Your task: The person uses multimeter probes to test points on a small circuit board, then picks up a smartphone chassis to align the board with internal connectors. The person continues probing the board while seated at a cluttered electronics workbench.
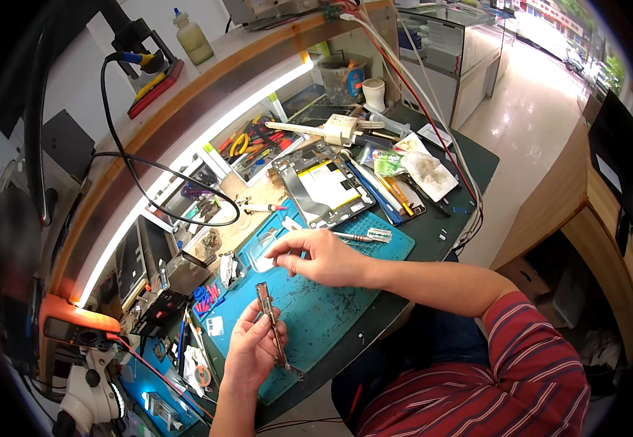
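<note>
Left hand [253, 342], lower middle of view: thumb and fingers closed around a narrow metal part [263, 294]. Part sits over the teal mat [316, 324], tilted; broader end clear above the fingertips, thin dark end hanging past the hand toward the mat's near edge

Right hand [323, 258]: above the mat, beyond the left hand and apart from the metal part. Fingers bent, thumb near forefinger; cannot tell whether anything small is pinched there. Clear tray [261, 251] just beside its fingertips

On the mat: dark scraps in the middle; 1 slotted metal blade [380, 234] near the right wrist; 1 white square [215, 325] toward the left edge. Small pink and blue pieces [207, 298] near that edge

Beyond the right hand: opened flat device [323, 186], yellow-edged panel showing; stained cloth [430, 176] to its right. Yellow-handled pliers [239, 143] among tools farther back. Orange meter [76, 320] far left, above a white microscope [91, 393]
</note>
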Demonstrator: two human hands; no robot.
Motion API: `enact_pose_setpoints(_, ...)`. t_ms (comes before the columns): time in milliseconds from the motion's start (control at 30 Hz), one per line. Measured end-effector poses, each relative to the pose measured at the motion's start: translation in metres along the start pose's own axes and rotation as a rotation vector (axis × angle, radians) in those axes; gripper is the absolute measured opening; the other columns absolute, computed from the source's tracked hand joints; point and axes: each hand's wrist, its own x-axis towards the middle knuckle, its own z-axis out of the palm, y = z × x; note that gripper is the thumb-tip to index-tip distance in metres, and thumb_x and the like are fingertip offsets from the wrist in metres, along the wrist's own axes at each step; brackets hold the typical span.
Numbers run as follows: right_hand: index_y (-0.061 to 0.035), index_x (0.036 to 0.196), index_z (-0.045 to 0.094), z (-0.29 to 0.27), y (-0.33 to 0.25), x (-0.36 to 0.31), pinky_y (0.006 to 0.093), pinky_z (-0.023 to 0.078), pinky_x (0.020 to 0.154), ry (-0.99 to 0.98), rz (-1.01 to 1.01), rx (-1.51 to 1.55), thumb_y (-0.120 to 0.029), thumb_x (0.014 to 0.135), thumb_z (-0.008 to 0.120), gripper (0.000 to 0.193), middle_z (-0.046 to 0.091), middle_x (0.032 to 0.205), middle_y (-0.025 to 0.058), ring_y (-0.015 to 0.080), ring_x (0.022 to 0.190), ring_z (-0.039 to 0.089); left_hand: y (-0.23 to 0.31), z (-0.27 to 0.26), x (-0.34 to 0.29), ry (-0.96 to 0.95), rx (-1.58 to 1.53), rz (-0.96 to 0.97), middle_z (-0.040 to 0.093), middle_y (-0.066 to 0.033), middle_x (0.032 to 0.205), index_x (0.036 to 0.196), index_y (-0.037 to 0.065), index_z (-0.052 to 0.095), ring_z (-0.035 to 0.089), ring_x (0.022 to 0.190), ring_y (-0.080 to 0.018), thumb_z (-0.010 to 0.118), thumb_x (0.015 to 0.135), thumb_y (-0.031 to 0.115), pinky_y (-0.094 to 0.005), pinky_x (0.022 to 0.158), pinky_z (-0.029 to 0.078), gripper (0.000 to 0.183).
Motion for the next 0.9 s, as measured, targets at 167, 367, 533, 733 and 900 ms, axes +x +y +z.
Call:
enact_pose_setpoints(167,-0.0048,0.125,0.062,-0.020,0.007,0.006,0.0364,0.051,0.088,0.404,-0.220,-0.862,-0.024,0.093,0.069,0.038,0.064,0.110,0.0096,0.0226,0.101,0.062,0.000,-0.006,0.000,0.087,0.076,0.086,0.065,-0.0050,0.107,0.120,0.006,0.056,0.067,0.086,-0.0133,0.066,0.095,0.009,-0.0250,0.069,0.057,0.028)
enact_pose_setpoints(367,0.0049,0.124,0.058,-0.024,0.030,0.008,0.0380,0.049,0.085,0.373,-0.015,-1.430,-0.046,0.083,0.071,0.067,0.059,0.111,0.0213,0.0311,0.108,0.056,0.000,-0.007,0.002,0.087,0.117,0.137,0.066,-0.0067,0.111,0.120,0.005,0.056,0.067,0.090,-0.0147,0.064,0.095,0.007,-0.0267,0.074,0.057,0.027)
enact_pose_setpoints(533,0.0102,0.124,0.059,-0.009,0.027,0.027,0.0330,0.053,0.064,0.228,0.055,-1.772,-0.032,0.086,0.065,0.057,0.068,0.094,0.0170,0.0247,0.085,0.065,0.005,-0.003,0.000,0.093,0.205,0.215,0.066,-0.0145,0.120,0.129,0.002,0.048,0.069,0.102,-0.0221,0.062,0.097,0.004,-0.0310,0.082,0.056,0.036)
enact_pose_setpoints(733,0.0031,0.095,0.064,-0.019,0.017,0.026,0.0311,0.056,0.065,0.219,-0.048,-1.618,-0.018,0.077,0.072,0.028,0.068,0.082,0.0113,0.0211,0.080,0.069,0.008,0.004,-0.004,0.109,0.280,0.279,0.065,-0.0141,0.123,0.135,0.001,0.048,0.067,0.101,-0.0204,0.062,0.096,0.003,-0.0336,0.085,0.056,0.041)
enact_pose_setpoints(900,0.0040,0.097,0.065,-0.010,0.026,0.032,0.0306,0.051,0.061,0.182,0.009,-1.869,-0.022,0.080,0.066,0.031,0.067,0.081,0.0095,0.0191,0.074,0.065,0.011,0.000,-0.003,0.108,0.303,0.318,0.066,-0.0132,0.122,0.134,0.002,0.049,0.068,0.101,-0.0204,0.062,0.096,0.004,-0.0335,0.085,0.057,0.040)
